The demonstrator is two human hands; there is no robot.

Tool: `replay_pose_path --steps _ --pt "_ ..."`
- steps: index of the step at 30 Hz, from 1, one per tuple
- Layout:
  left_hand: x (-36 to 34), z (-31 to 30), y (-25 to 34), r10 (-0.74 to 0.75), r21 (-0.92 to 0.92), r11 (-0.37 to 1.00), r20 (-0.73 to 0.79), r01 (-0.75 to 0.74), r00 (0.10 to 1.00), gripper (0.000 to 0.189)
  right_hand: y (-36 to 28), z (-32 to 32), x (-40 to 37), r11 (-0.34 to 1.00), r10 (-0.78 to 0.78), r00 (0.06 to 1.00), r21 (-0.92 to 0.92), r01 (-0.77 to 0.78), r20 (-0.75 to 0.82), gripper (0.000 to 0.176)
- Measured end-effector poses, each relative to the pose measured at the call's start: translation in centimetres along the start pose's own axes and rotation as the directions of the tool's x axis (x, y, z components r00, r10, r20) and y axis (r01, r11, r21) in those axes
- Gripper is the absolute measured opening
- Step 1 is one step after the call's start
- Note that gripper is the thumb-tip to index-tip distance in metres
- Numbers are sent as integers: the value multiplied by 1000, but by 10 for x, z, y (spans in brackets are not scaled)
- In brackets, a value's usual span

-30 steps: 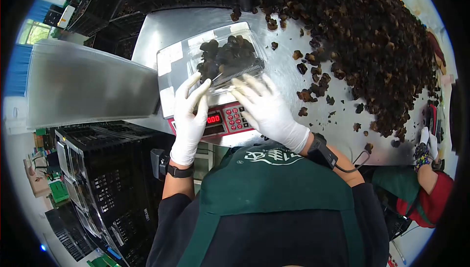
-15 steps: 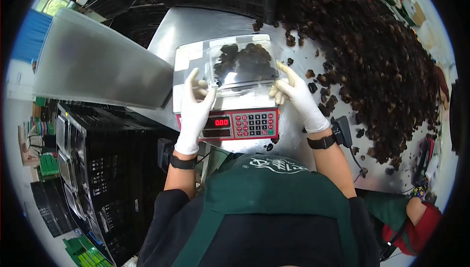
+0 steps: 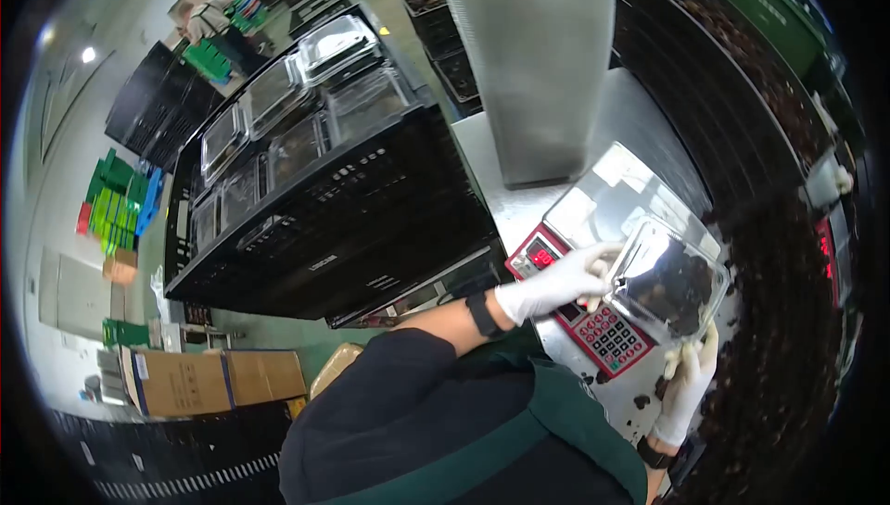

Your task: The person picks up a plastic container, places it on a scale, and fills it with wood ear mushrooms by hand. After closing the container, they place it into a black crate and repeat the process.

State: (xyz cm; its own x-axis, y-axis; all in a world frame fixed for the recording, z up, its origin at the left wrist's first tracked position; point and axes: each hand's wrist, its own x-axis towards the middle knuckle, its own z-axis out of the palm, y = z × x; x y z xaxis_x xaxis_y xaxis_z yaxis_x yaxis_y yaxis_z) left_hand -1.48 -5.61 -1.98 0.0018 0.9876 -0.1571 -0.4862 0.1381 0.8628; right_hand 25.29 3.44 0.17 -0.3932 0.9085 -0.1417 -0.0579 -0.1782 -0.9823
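Note:
A clear plastic box [image 3: 672, 283] with dark, wrinkled pieces that look like wood ear mushrooms is tilted over the electronic scale [image 3: 603, 343]. My white-gloved left hand [image 3: 561, 284] is closed on its left edge. At its lower right corner, the fingers of my gloved right hand [image 3: 688, 383] grip the rim. Under the box, the scale's platform partly shows, and its red display is lit but blurred.
To the left, a black crate [image 3: 324, 255] holds several clear boxes. A tall stack of clear plastic containers [image 3: 528, 60] stands behind the scale. On the right lies a dark mushroom heap [image 3: 769, 347]. Cardboard boxes [image 3: 185, 383] and a distant person [image 3: 215, 28] are further left.
My view has swung left, bringing the black crate into full sight. The box, which was over the scale platform between my hands, is now tilted and held towards the platform's right side.

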Motion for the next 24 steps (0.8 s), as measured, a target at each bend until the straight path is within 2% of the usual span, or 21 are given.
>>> replay_pose_path --steps 2,4,6,7,10,12,13,14,15,16,17,18,20,22,24 --pt "-22 9 2 83 -44 995 -106 -88 991 72 -7 13 -7 998 -67 998 -6 67 0 60" --pt "-56 23 33 151 -14 988 -180 -156 972 70 -26 25 -8 995 -80 992 -56 85 93 64" --pt "-78 23 49 299 103 954 -240 -282 924 72 -50 51 -12 990 -118 982 -59 128 149 69" --pt "-92 24 64 326 120 945 -283 -304 902 73 -66 77 -14 986 -153 975 -39 161 159 72" --pt "-140 20 116 408 122 911 -405 -394 818 71 -83 102 -13 970 -218 902 -21 243 371 85" --pt "-179 5 144 509 200 856 -486 -477 710 71 -82 118 -15 950 -287 815 44 308 502 91" --pt "-202 -8 156 598 264 794 -505 -548 623 71 -84 122 -18 955 -246 808 -10 297 536 96" --pt "-225 -20 167 678 329 722 -514 -609 526 71 -81 122 -19 952 -230 815 -53 303 532 92" --pt "-242 -19 182 749 422 623 -565 -658 346 69 -80 121 -19 959 -179 827 -95 269 533 85" --pt "-274 -30 194 802 498 565 -518 -658 297 70 -79 120 -17 963 -126 839 -139 232 529 77" --pt "-297 -39 205 826 584 500 -543 -639 151 68 -76 117 -15 969 -114 849 -131 209 515 72" --pt "-319 -50 216 836 663 440 -548 -605 7 66 -72 115 -12 975 -101 862 -124 186 498 66" --pt "-394 -110 229 835 754 425 -540 -501 -103 65 -68 111 -10 980 -82 882 -124 156 463 59" --pt "-439 -156 242 776 837 420 -531 -350 -340 66 -67 108 -10 980 -68 900 -140 141 431 56" --pt "-456 -182 254 698 854 463 -516 -237 -497 69 -62 98 -10 981 -53 906 -149 126 419 55"
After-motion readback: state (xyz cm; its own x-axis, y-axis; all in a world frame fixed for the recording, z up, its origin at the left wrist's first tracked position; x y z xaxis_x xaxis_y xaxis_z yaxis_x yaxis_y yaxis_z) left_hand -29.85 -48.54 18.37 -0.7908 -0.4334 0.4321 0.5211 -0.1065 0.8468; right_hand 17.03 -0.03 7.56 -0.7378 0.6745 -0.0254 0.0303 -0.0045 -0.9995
